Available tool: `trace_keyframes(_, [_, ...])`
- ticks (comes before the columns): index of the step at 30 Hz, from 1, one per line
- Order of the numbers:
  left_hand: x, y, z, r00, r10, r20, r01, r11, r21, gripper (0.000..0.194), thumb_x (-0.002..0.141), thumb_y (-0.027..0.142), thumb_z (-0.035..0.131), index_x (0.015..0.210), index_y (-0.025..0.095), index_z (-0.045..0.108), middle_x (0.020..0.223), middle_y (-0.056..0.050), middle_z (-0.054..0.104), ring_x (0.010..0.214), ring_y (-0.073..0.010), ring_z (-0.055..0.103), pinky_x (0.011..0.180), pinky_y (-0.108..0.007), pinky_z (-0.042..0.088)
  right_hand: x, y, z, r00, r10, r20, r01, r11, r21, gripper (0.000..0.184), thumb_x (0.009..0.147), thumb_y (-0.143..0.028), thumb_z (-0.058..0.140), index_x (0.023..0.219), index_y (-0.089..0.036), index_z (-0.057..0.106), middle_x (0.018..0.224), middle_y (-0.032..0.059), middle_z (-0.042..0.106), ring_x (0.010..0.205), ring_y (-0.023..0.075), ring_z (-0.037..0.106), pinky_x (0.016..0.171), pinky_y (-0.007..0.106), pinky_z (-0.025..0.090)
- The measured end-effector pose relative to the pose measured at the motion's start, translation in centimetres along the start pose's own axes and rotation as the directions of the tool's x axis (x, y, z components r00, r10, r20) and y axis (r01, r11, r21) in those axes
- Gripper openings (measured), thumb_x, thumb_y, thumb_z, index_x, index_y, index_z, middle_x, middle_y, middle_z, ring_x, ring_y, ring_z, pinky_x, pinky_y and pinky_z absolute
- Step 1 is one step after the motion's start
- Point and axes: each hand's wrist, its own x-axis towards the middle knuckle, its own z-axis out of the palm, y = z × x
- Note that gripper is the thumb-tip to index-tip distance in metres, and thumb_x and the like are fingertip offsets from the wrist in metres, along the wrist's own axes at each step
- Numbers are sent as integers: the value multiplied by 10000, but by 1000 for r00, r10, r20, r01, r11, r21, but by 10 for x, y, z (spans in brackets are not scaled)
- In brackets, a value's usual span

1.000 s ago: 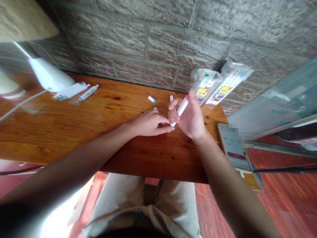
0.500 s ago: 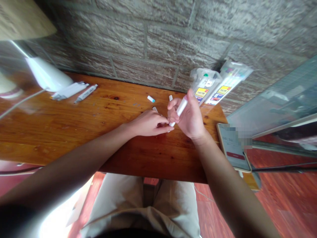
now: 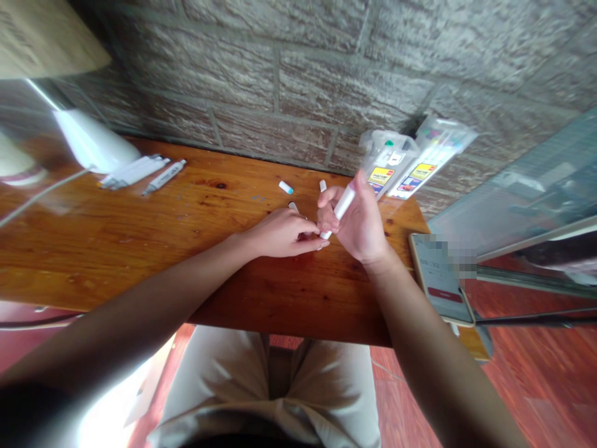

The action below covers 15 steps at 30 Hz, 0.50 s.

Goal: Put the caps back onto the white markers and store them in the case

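A white marker [image 3: 344,203] with a purple-tinted upper end leans between my hands above the table. My right hand [image 3: 362,225] is closed round it, thumb along the upper end and fingers curled on the barrel. At its lower tip, my left hand [image 3: 280,233] pinches with thumb and index finger while the wrist side rests near the tabletop. Just behind the left hand lies a white cap-like piece [image 3: 293,206], partly covered. Farther back is a small white cap with a blue end [image 3: 286,187]. Another white piece [image 3: 323,185] shows behind the right fingers.
Two clear marker cases [image 3: 413,180] stand at the back right by the brick wall. Several markers [image 3: 135,170] lie at the left near the lamp base [image 3: 93,140]. A phone [image 3: 441,280] sits at the table's right edge. The wooden table [image 3: 209,218] ends before my lap.
The view has shifted very slightly. Both hands and the marker keep the same pose.
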Motion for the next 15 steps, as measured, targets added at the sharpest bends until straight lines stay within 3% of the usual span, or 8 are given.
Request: trace_keyframes(15, [0, -1, 2, 1000, 1, -19, 0, 1000, 7, 338, 925, 455, 557, 813, 207, 757, 613, -9, 679, 539, -121, 577, 571, -250, 354, -1, -1, 1, 999, 33, -31, -33, 999, -10, 615, 877, -775, 366, 1017, -274, 695, 457, -55, 344, 406, 130, 396, 409, 269, 387])
